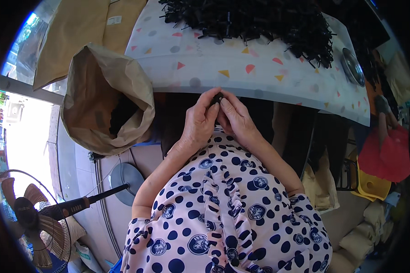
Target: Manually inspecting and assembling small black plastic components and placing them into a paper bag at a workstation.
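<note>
Left hand (pixel 199 122) and right hand (pixel 234 119) both pinched shut on small black part (pixel 217 97), held at table (pixel 205 68) edge, over lap. Risk: part mostly hidden by fingertips; slip drops it under table. Black parts pile (pixel 250 20) far, brown paper sack (pixel 105 102) left.

The single view looks steeply down from the person's head, close over the chest and the two forearms (they enter from the lower edge), facing forward to the desk (pixel 259 77), whose straight edge bends near the rim.

A patterned table (pixel 205 68) bears a heap of black parts (pixel 250 20).
</note>
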`<state>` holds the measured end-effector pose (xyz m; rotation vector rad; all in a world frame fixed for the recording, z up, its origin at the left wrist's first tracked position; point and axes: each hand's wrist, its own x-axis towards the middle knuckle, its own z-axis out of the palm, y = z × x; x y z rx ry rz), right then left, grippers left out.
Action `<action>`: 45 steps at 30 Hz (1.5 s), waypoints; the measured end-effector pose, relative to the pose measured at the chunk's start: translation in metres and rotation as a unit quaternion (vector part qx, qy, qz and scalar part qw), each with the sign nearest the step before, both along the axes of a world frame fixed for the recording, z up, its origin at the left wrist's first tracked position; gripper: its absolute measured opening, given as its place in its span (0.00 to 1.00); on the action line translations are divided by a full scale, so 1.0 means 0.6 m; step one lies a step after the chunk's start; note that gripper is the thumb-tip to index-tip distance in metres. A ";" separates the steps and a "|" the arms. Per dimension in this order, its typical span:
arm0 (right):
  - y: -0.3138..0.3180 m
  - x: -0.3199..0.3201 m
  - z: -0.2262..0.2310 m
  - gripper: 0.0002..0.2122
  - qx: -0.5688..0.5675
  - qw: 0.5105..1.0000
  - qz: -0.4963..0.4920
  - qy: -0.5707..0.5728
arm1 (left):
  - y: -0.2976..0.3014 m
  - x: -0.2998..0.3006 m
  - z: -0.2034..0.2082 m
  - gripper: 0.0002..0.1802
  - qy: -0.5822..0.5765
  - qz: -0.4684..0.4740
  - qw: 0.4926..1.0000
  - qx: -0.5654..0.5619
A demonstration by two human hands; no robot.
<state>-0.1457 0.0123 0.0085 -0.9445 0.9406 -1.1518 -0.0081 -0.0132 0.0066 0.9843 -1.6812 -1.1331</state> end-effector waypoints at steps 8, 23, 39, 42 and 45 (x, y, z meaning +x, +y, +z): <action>0.000 0.007 0.004 0.16 0.012 1.000 -0.011 0.021 | -0.004 -0.004 0.001 0.18 -0.003 0.014 0.999 -0.036; -0.063 0.032 -0.022 0.11 -0.115 0.988 -0.003 0.099 | -0.034 0.027 0.004 0.19 -0.084 0.068 0.990 -0.090; -0.304 -0.338 -0.024 0.11 -0.283 0.615 -0.093 0.730 | -0.122 0.322 0.032 0.17 -0.419 0.300 0.825 -0.233; -0.303 -0.338 -0.027 0.08 -0.262 0.622 -0.077 0.733 | -0.112 0.277 0.055 0.17 -0.351 0.301 0.852 -0.245; -0.254 -0.311 -0.023 0.07 -0.289 0.645 -0.131 0.696 | -0.098 0.196 0.065 0.15 -0.214 0.217 0.942 -0.138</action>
